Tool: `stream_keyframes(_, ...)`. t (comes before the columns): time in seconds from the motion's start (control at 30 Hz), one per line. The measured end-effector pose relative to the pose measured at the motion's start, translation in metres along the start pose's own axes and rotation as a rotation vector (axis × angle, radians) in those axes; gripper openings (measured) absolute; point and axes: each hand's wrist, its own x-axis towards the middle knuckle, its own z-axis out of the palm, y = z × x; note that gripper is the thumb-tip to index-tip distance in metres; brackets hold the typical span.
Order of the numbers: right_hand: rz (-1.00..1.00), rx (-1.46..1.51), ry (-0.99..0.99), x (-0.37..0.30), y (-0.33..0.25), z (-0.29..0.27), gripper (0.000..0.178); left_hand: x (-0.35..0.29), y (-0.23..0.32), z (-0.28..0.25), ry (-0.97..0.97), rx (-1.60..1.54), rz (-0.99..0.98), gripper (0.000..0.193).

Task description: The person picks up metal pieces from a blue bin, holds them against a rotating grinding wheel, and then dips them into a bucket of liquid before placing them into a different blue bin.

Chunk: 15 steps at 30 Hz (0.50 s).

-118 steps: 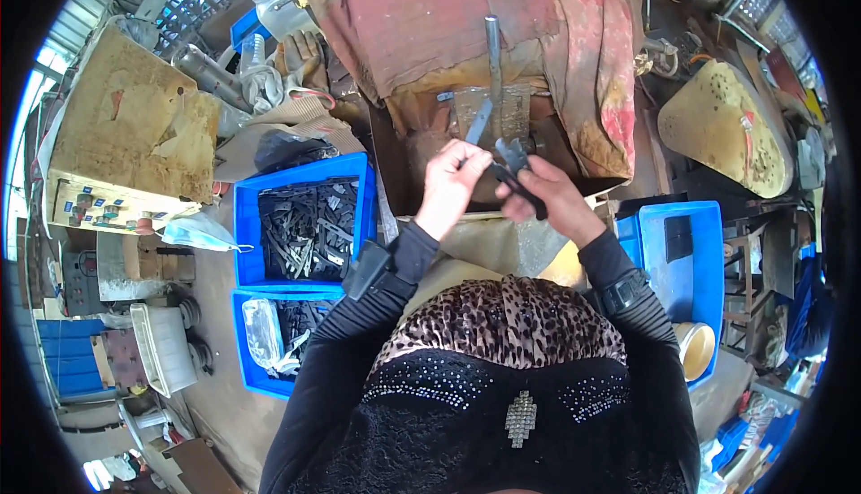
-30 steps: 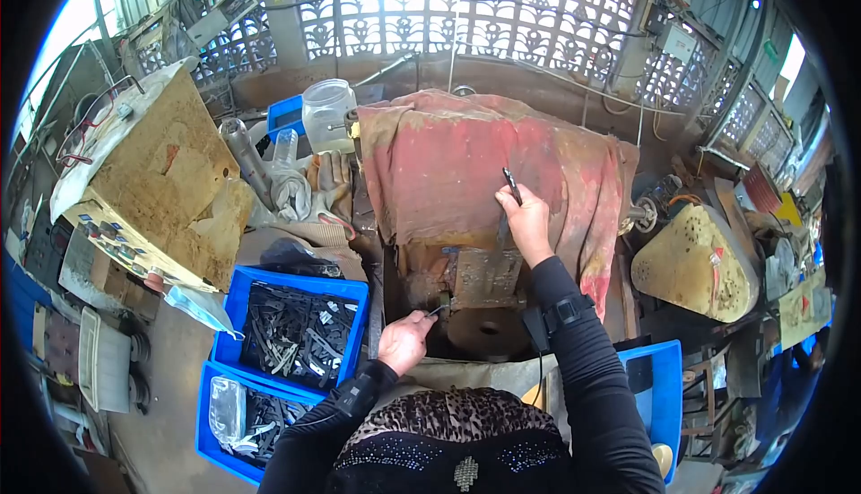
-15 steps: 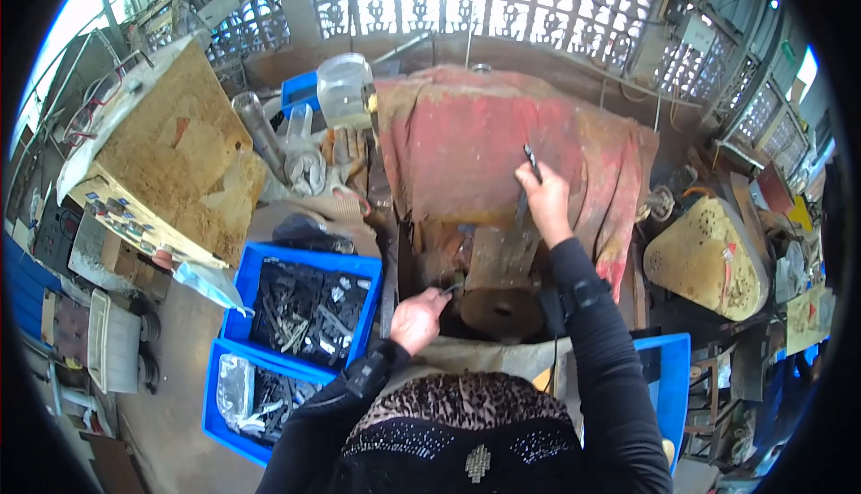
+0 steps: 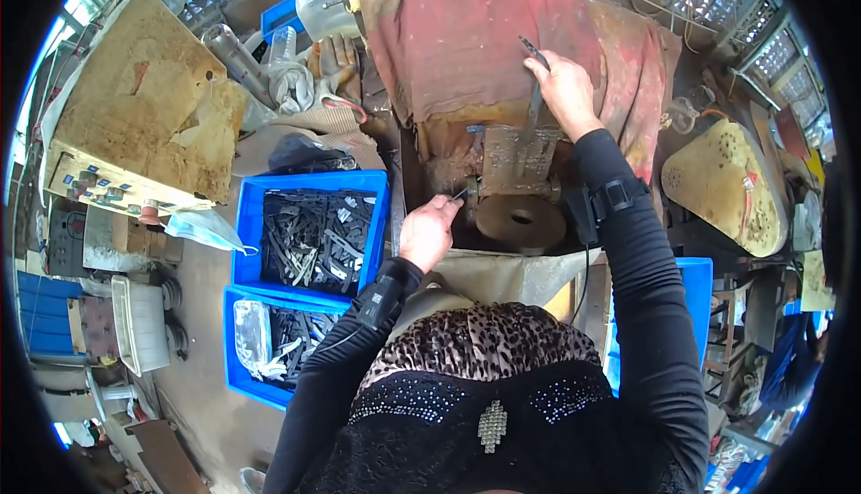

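My right hand is raised over the front of a red cloth cover, fingers closed on a slim dark strip that points up and to the left. Lower down, my left hand pinches a small thin metallic piece whose tip pokes out from the fingers. That hand is just left of a round brown wheel, which lies inside the open front of the covered machine. Behind the wheel stands a wet, dusty metal plate. Most of the left-hand piece is hidden by my fingers.
Two blue crates with dark strips stand at my left: the upper crate and the lower crate. Farther left is a dirty control box with knobs. Gloves and a clear tub lie behind. A triangular guard is at right.
The view has tilted down, so the scene sits higher in the picture. My right hand is slightly farther from the wheel, and its strip leans more to the left. My left hand stays beside the wheel.
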Motion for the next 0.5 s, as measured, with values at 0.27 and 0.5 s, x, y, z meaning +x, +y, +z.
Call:
stream_keyframes(0.27, 0.048, 0.037, -0.037, 0.0023, 0.0006, -0.0004, 0.034, -0.0011, -0.0009, 0.0036, 0.006, 0.020, -0.017, 0.035)
stream_keyframes(0.5, 0.129, 0.122, -0.090, 0.0062, 0.0016, -0.0006, 0.036, -0.0026, -0.0044, 0.0074, -0.017, 0.049, -0.026, 0.042)
